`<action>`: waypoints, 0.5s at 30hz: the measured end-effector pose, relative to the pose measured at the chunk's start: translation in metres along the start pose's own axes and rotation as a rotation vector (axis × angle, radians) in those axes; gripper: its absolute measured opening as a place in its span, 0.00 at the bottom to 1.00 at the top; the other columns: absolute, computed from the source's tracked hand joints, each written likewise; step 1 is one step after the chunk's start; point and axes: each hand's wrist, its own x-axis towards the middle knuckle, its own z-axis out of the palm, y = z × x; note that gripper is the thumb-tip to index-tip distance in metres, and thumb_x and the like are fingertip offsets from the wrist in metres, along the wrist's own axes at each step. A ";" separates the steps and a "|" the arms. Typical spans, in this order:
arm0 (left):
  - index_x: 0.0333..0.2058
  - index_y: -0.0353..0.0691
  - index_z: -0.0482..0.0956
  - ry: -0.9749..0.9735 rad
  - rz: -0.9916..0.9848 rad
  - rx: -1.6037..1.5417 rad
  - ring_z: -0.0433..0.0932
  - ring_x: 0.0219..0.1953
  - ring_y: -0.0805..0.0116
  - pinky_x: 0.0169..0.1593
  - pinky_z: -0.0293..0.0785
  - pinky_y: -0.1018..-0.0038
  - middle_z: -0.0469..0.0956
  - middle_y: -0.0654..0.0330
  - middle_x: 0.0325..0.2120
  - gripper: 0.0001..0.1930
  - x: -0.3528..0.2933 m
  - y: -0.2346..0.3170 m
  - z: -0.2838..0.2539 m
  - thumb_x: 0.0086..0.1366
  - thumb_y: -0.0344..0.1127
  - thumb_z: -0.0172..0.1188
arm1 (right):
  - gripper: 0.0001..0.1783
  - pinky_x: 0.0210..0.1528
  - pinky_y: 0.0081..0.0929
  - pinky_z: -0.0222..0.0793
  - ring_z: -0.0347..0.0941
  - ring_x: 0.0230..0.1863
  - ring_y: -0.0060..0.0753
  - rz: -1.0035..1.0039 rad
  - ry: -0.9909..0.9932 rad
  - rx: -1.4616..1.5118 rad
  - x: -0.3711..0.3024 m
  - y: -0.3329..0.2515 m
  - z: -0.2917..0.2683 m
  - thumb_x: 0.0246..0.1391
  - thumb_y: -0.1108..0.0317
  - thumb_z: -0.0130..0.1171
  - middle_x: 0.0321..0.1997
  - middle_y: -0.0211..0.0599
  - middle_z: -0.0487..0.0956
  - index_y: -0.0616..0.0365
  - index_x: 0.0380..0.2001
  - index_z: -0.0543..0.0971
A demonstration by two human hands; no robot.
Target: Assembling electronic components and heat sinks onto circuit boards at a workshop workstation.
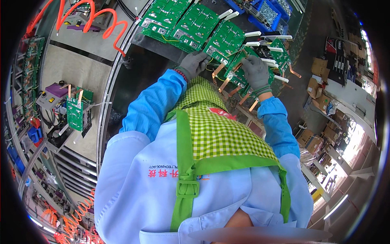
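12 = away from the wearer. Nearest: green checked apron (227,140) over a pale blue shirt, blue sleeve covers on both forearms, grey gloves on both hands. Key geometry: the green circuit board (237,61) in work sits between the hands, about 3 o'clock from the left hand (194,64) and about 10 from the right hand (256,73). Its long axis looks roughly 2-to-8, though the right glove and neighbouring boards hide part of it. Right hand is nearer, practically on it; left is a bit off, at the lower corner of the next board (224,40) in the row. Right hand: half-curled, thumb and fingers drawn close over the board; can't tell if it's pinching a part or only touching. Left hand: fingers bunched toward the thumb, tips by a yellow wire (209,64); can't tell if the wire is gripped. Copper strips (224,83) stick out from the boards toward 7, between the hands and just beyond the apron. Further out: two more boards (195,26) run on toward 11, white strips (254,33) poke out toward 2, blue bins (266,14) of small metal parts at 1. Off at 9, a standing board (75,114) beside a purple-topped box (56,90); orange coiled hose (91,20) at 11. Farthest: cartons (315,87) at 3.
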 end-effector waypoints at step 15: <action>0.35 0.36 0.72 -0.030 -0.005 -0.063 0.74 0.26 0.75 0.25 0.75 0.83 0.73 0.61 0.27 0.05 -0.005 0.004 0.005 0.64 0.31 0.52 | 0.09 0.59 0.40 0.51 0.60 0.57 0.33 -0.120 -0.014 -0.173 0.010 0.011 -0.013 0.42 0.62 0.60 0.49 0.21 0.71 0.39 0.31 0.76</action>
